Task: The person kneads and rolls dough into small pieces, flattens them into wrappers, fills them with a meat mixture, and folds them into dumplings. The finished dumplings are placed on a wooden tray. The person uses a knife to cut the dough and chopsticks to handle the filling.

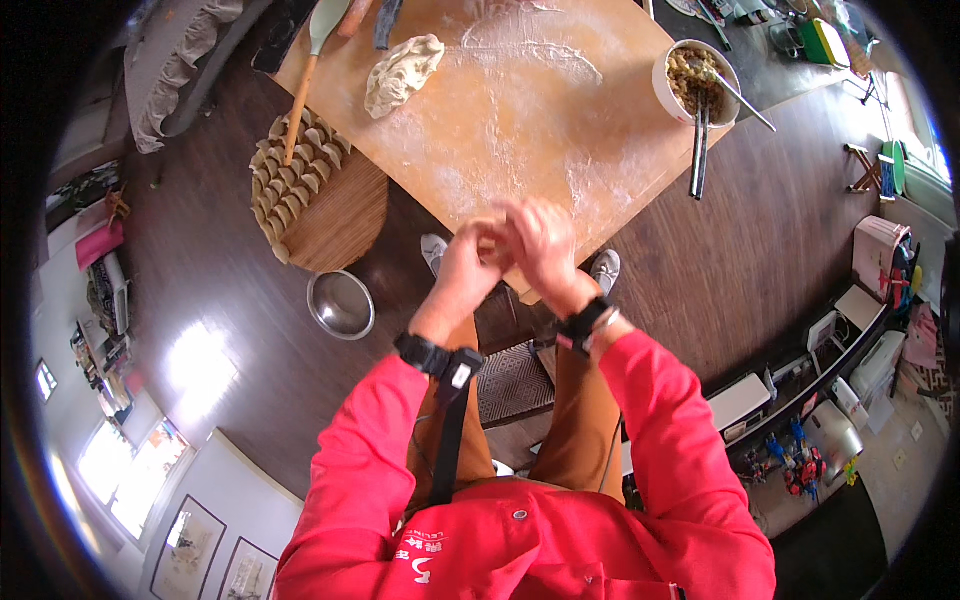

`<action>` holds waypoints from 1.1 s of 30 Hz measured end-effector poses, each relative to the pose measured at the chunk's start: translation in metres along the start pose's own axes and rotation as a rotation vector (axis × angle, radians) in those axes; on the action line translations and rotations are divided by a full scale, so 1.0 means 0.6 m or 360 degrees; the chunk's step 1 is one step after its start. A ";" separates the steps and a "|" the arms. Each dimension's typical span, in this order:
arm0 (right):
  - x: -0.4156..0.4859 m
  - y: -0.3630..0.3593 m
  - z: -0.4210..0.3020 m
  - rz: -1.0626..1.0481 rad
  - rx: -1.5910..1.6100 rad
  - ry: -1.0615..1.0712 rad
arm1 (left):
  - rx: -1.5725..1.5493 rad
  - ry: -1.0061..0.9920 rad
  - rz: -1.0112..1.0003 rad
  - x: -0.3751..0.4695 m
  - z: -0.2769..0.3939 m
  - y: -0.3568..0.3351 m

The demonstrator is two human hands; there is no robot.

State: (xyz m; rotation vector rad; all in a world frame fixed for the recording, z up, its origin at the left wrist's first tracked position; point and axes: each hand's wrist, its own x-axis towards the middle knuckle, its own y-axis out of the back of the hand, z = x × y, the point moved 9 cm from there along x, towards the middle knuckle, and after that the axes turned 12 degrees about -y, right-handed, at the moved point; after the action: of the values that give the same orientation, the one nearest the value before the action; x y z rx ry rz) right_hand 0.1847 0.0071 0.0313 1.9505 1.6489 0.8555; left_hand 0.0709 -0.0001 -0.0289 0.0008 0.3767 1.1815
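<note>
My left hand (474, 259) and my right hand (541, 244) meet above the near corner of a floured wooden board (517, 135). Their fingers are curled towards each other and blurred; whatever is between them is hidden. A lump of dough (405, 75) lies on the board's left part. At its right edge stands a white bowl of chopped filling (694, 86), with metal chopsticks (700, 150) and a metal utensil (750, 103) leaning in it. Lower left, crescent dumplings (289, 187) in rows cover part of a round wooden board (341, 214).
A metal bowl (340, 304) is beside the round board. A light green spatula with a wooden handle (302, 94) reaches over the dumplings. A dark countertop (772, 75) with a green and yellow box (823, 43) is at the upper right. My shoes (606, 271) are below the board.
</note>
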 end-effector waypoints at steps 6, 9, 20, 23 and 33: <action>0.033 -0.082 0.007 -0.0436 -0.0238 0.0240 | 0.0917 -0.0128 0.0144 0.038 -0.013 0.029; 0.102 -0.062 0.026 -0.0350 -0.0075 0.0203 | 0.0323 -0.0099 0.0154 0.107 -0.006 0.029; 0.135 0.037 0.134 0.0094 -0.0273 -0.0077 | 0.0976 -0.0392 0.0090 0.191 0.082 -0.076; 0.168 0.048 0.136 0.0080 -0.0258 -0.0104 | 0.0670 -0.0229 0.0062 0.236 0.085 -0.069; 0.172 0.059 0.174 0.0342 -0.0189 -0.0280 | 0.0878 -0.0600 0.0134 0.216 0.110 -0.076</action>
State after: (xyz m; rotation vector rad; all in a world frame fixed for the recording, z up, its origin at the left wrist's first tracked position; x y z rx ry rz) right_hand 0.2929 0.1073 -0.0005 2.0801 1.2778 0.8133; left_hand 0.1732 0.1122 -0.0130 0.7144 0.3588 1.0993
